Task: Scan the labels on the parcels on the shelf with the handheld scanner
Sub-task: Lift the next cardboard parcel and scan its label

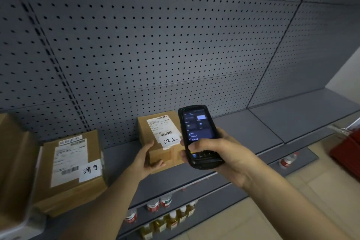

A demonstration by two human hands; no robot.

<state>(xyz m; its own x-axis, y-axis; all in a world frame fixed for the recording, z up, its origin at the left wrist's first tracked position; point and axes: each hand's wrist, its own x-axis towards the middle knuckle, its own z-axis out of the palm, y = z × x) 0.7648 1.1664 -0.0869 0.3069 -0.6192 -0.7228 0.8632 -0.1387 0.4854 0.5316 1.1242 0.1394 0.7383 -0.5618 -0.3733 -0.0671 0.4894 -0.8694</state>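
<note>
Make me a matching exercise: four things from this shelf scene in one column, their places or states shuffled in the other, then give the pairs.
1. handheld scanner
2. small parcel
3. larger parcel
4. bottles

A. on the lower shelf
B. steadied by the left hand
C. untouched, at the left of the shelf
D. gripped in the right hand, screen lit

Pairs: 1-D, 2-B, 3-C, 4-A

A shop or stockroom is showing: grey pegboard shelving (pixel 175 45) at twelve o'clock, bottled drinks (pixel 165 214) shelved at six.
</note>
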